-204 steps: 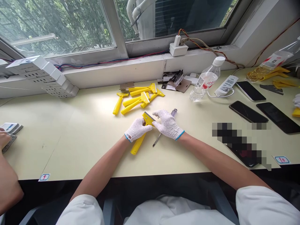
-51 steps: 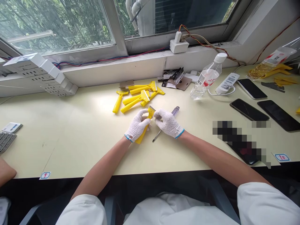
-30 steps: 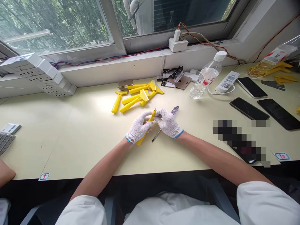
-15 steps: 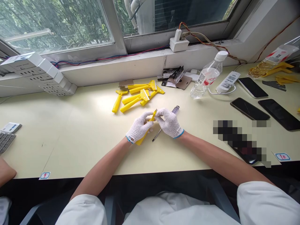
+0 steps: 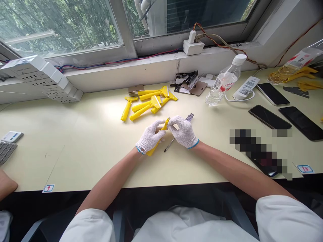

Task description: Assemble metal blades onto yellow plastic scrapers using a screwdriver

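Observation:
My left hand (image 5: 149, 137), in a white knit glove with a blue cuff, is wrapped round a yellow scraper (image 5: 164, 127). Its handle slants down toward me and its head points up and away. Against the side of that head, my gloved right hand (image 5: 183, 132) has thumb and fingertips pinched together; whatever they pinch is too small or hidden to make out. Beneath the right hand lies a screwdriver (image 5: 189, 117) with a clear purplish handle, its shaft reaching out toward the lower left. Several more yellow scrapers (image 5: 143, 110) lie in a loose group beyond my hands.
Opened black packaging (image 5: 189, 84) and a water bottle (image 5: 222, 82) stand at the back. To the right are a power strip (image 5: 246, 88), several phones (image 5: 270, 117) and another bottle (image 5: 294, 65). White boxes (image 5: 47, 79) are stacked at left. Another person's arm (image 5: 7, 180) shows at the left edge.
Hardly anything differs: both hands keep their hold at the scraper's head, with the right fingers shifting very slightly. The camera view has moved a touch.

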Demonstrator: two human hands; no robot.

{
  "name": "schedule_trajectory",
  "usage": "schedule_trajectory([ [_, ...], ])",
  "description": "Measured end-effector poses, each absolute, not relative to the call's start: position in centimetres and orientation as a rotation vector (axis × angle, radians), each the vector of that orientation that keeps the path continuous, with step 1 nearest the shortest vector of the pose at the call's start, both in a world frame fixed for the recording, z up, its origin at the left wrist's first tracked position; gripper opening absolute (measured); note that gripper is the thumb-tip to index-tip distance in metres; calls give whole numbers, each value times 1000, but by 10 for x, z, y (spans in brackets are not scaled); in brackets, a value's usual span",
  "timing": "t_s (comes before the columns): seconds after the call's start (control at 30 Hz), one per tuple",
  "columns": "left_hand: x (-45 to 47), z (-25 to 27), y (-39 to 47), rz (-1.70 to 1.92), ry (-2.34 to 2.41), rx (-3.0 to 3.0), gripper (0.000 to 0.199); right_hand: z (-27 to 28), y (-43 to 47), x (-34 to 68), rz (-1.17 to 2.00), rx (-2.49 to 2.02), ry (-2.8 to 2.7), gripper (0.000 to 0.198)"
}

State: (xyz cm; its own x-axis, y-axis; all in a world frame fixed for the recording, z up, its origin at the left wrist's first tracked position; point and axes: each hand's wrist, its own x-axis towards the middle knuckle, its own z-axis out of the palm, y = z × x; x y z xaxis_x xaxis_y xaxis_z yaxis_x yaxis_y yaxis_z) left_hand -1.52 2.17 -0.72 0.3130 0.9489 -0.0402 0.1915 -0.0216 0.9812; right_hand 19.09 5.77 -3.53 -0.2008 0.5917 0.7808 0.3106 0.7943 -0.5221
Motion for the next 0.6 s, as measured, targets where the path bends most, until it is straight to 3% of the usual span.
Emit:
schedule_trajectory([
  [0.3, -17, -11, 23, 867, 1086, 1467, 54, -38, 60, 193, 409, -765, -1760, 3],
  [0.6, -16, -12, 24, 883, 1077, 1435, 54, -46, 65, 193, 600, -857, -1718, 11],
])
